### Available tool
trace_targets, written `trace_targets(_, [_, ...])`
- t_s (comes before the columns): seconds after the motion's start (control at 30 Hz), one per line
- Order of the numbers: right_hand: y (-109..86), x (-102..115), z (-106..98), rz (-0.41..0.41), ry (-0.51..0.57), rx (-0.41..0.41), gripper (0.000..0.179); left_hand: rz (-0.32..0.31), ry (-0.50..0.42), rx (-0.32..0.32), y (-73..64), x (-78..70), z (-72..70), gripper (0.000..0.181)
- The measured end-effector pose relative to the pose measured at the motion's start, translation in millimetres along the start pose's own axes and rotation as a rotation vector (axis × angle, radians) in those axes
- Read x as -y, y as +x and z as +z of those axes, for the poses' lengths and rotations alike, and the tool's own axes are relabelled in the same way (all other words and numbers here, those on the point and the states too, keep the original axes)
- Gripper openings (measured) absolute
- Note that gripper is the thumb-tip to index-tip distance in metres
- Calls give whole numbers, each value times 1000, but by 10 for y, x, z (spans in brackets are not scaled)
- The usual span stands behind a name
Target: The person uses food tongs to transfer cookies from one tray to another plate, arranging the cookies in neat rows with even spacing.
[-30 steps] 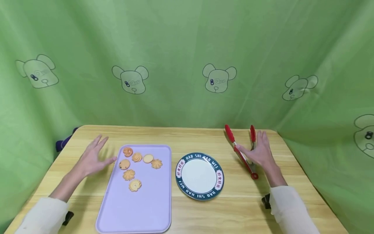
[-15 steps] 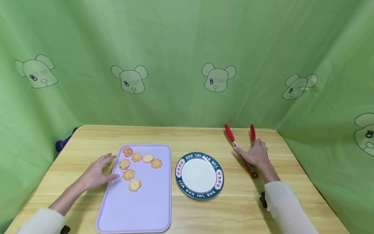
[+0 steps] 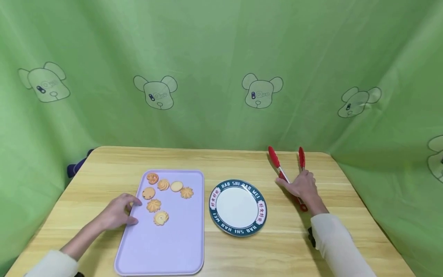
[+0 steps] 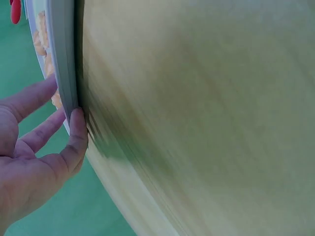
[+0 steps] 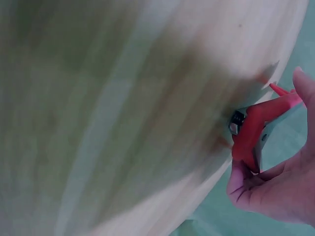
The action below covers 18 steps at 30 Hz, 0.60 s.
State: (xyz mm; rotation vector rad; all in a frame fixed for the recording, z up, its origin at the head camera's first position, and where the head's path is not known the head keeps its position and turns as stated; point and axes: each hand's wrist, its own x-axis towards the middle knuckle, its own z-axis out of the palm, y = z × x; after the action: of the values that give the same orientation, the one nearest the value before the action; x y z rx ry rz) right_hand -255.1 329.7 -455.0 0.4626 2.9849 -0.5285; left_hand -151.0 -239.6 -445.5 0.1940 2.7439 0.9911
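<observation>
My left hand (image 3: 117,211) is at the left rim of a lilac tray (image 3: 162,250). In the left wrist view, thumb and fingers pinch the tray's edge (image 4: 63,54) from both sides. Several cookies (image 3: 154,206) lie on the tray's far half, among them a pretzel-shaped one (image 3: 152,178). On the right, my right hand (image 3: 304,186) grips a pair of red-and-silver tongs (image 3: 274,157), which lie spread with their tips toward the curtain. The right wrist view shows the fingers against one red handle (image 5: 251,130); the palm hides part of the tongs in the head view.
Between the tray and the tongs sits a round white plate (image 3: 237,207) with a dark green lettered rim. All of this rests on a wooden table (image 3: 225,257). A green curtain (image 3: 207,50) with mouse-like outlines hangs behind and at the sides.
My left hand has come down and toward me onto the tray's left rim and pinches it. My right hand has lowered onto the tongs, its fingers closing round the handles.
</observation>
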Motion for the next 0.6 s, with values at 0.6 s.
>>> trace_targets(0.6, [30,-44,-48,-59,94,8,98,-50,-52,-5,3,29,15,47])
